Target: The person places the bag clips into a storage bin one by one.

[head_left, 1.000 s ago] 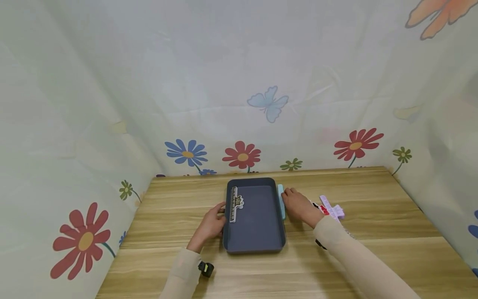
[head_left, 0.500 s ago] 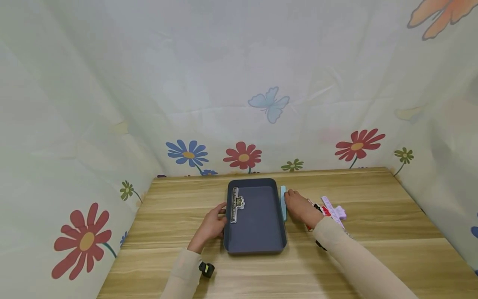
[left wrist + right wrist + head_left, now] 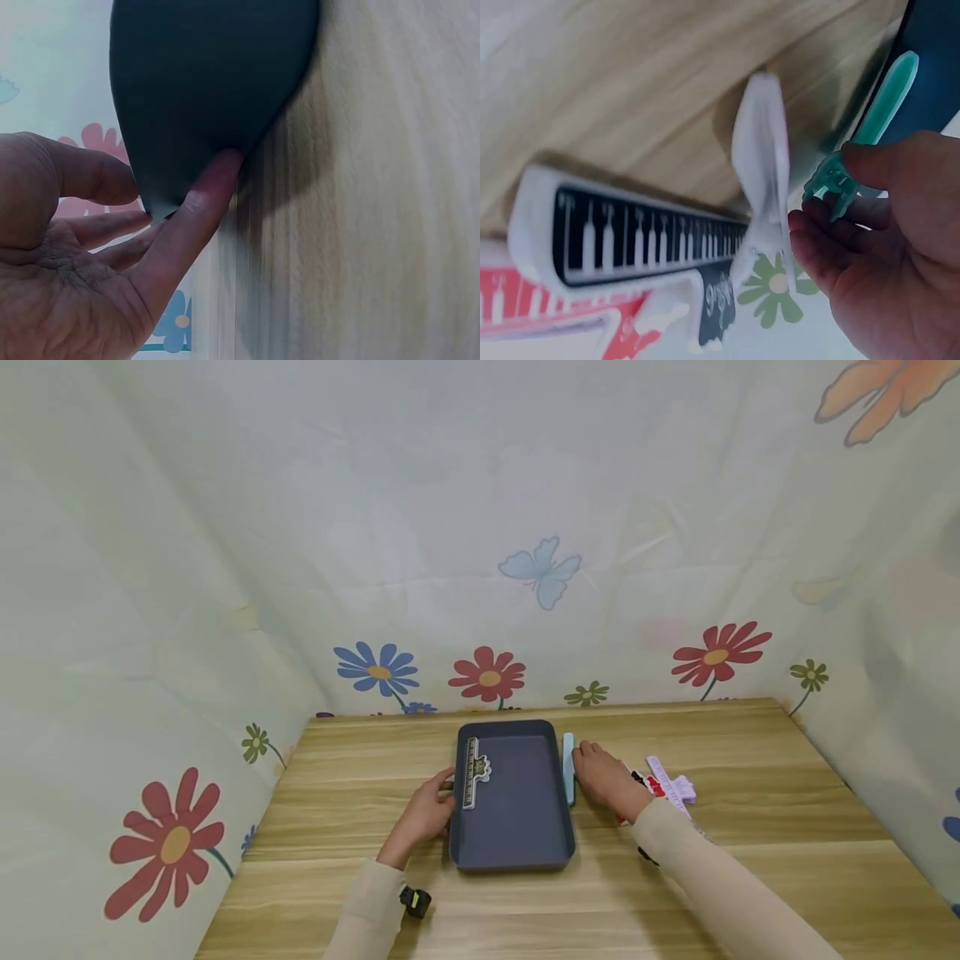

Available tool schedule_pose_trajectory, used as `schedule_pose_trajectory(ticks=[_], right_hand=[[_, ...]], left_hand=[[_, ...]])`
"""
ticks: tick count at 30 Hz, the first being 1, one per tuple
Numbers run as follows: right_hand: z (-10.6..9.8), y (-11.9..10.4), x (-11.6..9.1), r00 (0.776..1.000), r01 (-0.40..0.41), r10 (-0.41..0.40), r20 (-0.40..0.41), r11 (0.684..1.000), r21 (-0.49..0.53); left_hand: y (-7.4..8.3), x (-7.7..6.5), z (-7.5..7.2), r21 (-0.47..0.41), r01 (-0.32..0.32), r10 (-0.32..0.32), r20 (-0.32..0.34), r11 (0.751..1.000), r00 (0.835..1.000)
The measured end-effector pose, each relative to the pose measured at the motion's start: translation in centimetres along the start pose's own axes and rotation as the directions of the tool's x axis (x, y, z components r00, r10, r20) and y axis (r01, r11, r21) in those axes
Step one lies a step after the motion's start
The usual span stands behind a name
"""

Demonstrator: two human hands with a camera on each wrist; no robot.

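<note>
My left hand [image 3: 423,814] lies left of the tray [image 3: 517,852]; my right hand [image 3: 603,779] lies right, rulers [image 3: 671,785] beyond it.

The person wears long, pale beige sleeves [image 3: 705,868] reaching both wrists. A small black device [image 3: 415,901], possibly a strapped camera, sits at the left wrist.

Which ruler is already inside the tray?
The black piano-key ruler, lying along the left wall of the dark tray. The light blue ruler and lilac ruler lie outside, on the table.
</note>
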State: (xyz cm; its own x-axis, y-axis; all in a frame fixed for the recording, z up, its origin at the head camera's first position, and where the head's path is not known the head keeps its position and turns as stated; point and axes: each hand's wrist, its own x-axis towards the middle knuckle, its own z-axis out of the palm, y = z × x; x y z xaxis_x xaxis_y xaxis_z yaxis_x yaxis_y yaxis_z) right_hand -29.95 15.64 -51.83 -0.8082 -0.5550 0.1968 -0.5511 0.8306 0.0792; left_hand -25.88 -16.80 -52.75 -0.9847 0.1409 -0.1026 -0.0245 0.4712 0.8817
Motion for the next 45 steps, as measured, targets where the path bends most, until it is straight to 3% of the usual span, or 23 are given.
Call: schedule_pose_trajectory(ticks=[12,24,29,37,45], right_hand=[[-0.5,1.0,-1.1,0.987,0.036,-0.039,-0.157,0.999,-0.025],[-3.7,1.4,-2.4,0.996,0.013,-0.020,-0.087,0.996,-0.084],[-5.1,1.3,-2.8,0.998,0.004,-0.007,-0.056,0.998,-0.055],[-5.9,1.4,-2.8,0.997,-0.030,0.031,-0.066,0.999,0.015],[-6.8,1.0,-2.7,0.995,0.008,-0.007,-0.103,1.000,0.009]], left_hand=[[0.1,-0.1,0.0,0.005,0.000,0.000,0.003,1.000,1.000],[0.1,-0.1,0.1,0.015,-0.014,0.014,0.009,1.000,1.000],[0.1,-0.1,0.1,0.008,-0.013,0.013,0.002,1.000,1.000],[0.2,-0.1,-0.1,-0.010,0.005,-0.004,0.009,1.000,1.000],[0.2,-0.1,-0.3,-0.059,0.048,-0.046,0.036,0.997,0.998]])
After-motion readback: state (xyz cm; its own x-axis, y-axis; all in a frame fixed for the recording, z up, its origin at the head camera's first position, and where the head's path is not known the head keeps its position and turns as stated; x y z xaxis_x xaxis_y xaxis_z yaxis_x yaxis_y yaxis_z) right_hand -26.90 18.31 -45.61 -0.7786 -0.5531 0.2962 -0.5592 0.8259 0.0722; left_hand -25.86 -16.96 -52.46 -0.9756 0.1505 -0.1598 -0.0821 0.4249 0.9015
